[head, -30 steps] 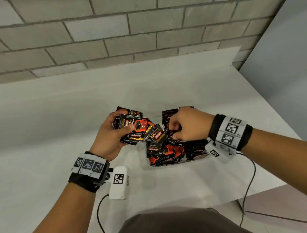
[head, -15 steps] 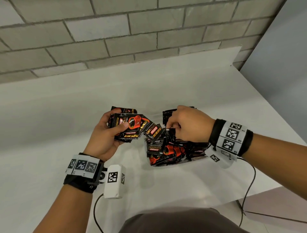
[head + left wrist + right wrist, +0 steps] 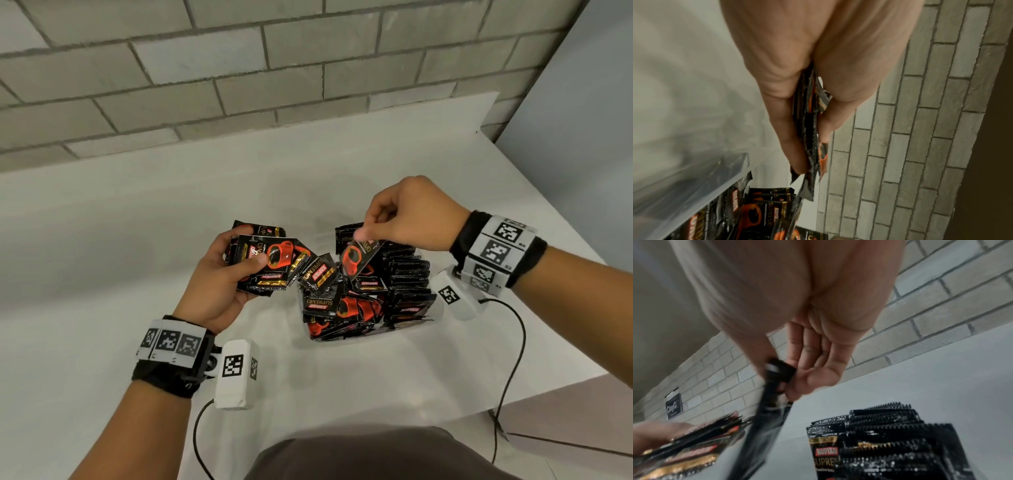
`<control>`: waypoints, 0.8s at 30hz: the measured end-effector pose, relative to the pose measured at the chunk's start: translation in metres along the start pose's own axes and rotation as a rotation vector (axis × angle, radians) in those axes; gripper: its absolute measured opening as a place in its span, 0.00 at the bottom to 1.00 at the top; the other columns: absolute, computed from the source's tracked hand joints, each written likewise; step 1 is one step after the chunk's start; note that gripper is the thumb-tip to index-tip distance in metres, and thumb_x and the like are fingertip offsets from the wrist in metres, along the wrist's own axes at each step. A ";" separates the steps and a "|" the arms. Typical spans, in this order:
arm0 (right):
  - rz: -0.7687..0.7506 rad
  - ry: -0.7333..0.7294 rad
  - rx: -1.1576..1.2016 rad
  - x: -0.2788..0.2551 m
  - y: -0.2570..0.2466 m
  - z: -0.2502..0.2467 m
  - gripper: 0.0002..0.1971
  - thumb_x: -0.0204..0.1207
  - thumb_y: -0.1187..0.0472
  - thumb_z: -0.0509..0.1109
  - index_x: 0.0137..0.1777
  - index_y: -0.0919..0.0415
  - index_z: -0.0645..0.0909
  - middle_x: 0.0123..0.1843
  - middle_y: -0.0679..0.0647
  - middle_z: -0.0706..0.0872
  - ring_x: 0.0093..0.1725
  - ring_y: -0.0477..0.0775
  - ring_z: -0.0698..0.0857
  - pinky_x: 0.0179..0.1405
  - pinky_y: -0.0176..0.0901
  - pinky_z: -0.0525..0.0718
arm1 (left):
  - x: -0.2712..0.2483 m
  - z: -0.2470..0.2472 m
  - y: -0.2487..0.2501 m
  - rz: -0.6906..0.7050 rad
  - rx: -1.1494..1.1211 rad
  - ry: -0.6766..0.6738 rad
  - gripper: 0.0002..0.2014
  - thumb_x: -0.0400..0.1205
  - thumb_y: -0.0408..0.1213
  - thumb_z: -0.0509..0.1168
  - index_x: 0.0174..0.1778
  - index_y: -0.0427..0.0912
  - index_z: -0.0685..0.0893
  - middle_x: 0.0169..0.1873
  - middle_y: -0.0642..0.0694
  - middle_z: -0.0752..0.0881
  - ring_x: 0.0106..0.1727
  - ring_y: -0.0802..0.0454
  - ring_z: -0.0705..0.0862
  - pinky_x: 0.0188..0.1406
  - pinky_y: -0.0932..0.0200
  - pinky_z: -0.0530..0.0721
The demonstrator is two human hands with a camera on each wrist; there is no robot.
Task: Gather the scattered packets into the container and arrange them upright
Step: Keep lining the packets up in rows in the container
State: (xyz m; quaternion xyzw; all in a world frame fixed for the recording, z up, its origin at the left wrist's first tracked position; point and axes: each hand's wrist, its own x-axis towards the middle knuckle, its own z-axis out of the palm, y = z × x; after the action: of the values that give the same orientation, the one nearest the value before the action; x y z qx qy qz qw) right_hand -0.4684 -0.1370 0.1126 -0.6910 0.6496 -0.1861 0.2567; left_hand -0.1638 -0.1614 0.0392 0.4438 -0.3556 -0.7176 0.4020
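Right hand (image 3: 407, 212) has come up since a sec ago: it was down among the packets w/ fingers buried in the pile, now it's raised above the container (image 3: 430, 310) w/ one packet (image 3: 359, 258) pinched at its top edge btwn thumb and fingertips, the packet dangling tilted over the middle of the pile. Left hand (image 3: 222, 274) sits about where it was, just left of the container, gripping a fanned stack of packets (image 3: 270, 262), thumb on top, fingers underneath; left wrist view shows the stack edge-on, squeezed btwn thumb and fingers. Container is clear-walled, on the white table (image 3: 102, 257), btwn the two hands. Inside it: a row of packets (image 3: 409, 274) standing upright on the right side, under the right wrist; loose packets (image 3: 339, 308) lying jumbled on the left side. Grey brick wall (image 3: 239, 68) behind the table. Right wrist view is blurred.
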 end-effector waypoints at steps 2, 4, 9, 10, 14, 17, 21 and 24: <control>-0.012 -0.064 -0.063 0.004 0.001 0.003 0.11 0.67 0.55 0.85 0.47 0.50 0.88 0.36 0.47 0.90 0.38 0.45 0.87 0.46 0.47 0.87 | 0.000 0.001 -0.001 -0.004 -0.004 0.000 0.29 0.72 0.26 0.73 0.71 0.48 0.81 0.62 0.38 0.88 0.50 0.40 0.94 0.35 0.47 0.92; -0.027 -0.110 -0.119 0.008 0.002 0.008 0.21 0.67 0.58 0.85 0.59 0.48 0.84 0.38 0.46 0.89 0.39 0.44 0.87 0.46 0.44 0.86 | -0.001 0.002 -0.001 -0.007 -0.009 -0.003 0.29 0.72 0.26 0.73 0.71 0.48 0.81 0.62 0.37 0.88 0.50 0.40 0.94 0.35 0.47 0.92; -0.100 -0.119 -0.325 0.021 0.002 0.022 0.09 0.73 0.59 0.81 0.50 0.55 0.86 0.40 0.47 0.88 0.44 0.51 0.86 0.44 0.44 0.82 | -0.002 0.002 0.000 -0.013 -0.009 -0.011 0.29 0.72 0.26 0.73 0.70 0.48 0.81 0.65 0.34 0.87 0.52 0.38 0.93 0.36 0.47 0.92; -0.105 -0.128 -0.354 0.023 0.001 0.025 0.08 0.73 0.59 0.80 0.48 0.55 0.85 0.41 0.47 0.86 0.44 0.52 0.85 0.44 0.44 0.81 | -0.002 0.002 0.001 -0.013 -0.008 -0.011 0.29 0.72 0.26 0.73 0.71 0.48 0.81 0.65 0.34 0.87 0.52 0.38 0.93 0.36 0.47 0.92; -0.121 -0.165 -0.503 0.028 0.002 0.035 0.10 0.74 0.57 0.79 0.44 0.53 0.78 0.44 0.46 0.78 0.46 0.52 0.78 0.40 0.46 0.75 | -0.002 0.000 0.000 -0.015 -0.003 -0.013 0.30 0.72 0.27 0.73 0.71 0.48 0.81 0.67 0.32 0.86 0.54 0.36 0.92 0.36 0.47 0.92; -0.102 -0.144 -0.609 0.033 0.004 0.038 0.14 0.73 0.53 0.79 0.41 0.50 0.74 0.41 0.45 0.78 0.46 0.52 0.77 0.36 0.44 0.71 | -0.002 0.000 -0.001 -0.017 0.001 -0.018 0.30 0.72 0.27 0.73 0.72 0.47 0.80 0.66 0.33 0.86 0.54 0.35 0.92 0.37 0.46 0.92; -0.094 -0.142 -0.664 0.036 0.005 0.039 0.12 0.75 0.54 0.78 0.40 0.51 0.74 0.41 0.46 0.78 0.45 0.51 0.75 0.37 0.44 0.72 | -0.001 0.003 -0.003 -0.020 -0.004 -0.028 0.30 0.73 0.26 0.73 0.71 0.47 0.81 0.64 0.34 0.87 0.54 0.35 0.92 0.37 0.45 0.92; -0.091 -0.191 -0.679 0.035 0.004 0.038 0.04 0.75 0.54 0.76 0.46 0.49 0.84 0.50 0.51 0.82 0.44 0.53 0.79 0.38 0.43 0.72 | -0.001 0.003 -0.004 -0.022 -0.002 -0.036 0.29 0.73 0.26 0.73 0.71 0.47 0.81 0.64 0.33 0.87 0.54 0.34 0.92 0.37 0.45 0.92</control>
State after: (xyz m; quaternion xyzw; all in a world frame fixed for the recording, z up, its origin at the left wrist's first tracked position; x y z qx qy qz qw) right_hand -0.4461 -0.1674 0.0775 -0.7795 0.6160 0.0947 0.0633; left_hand -0.1675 -0.1580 0.0375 0.4342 -0.3571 -0.7304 0.3880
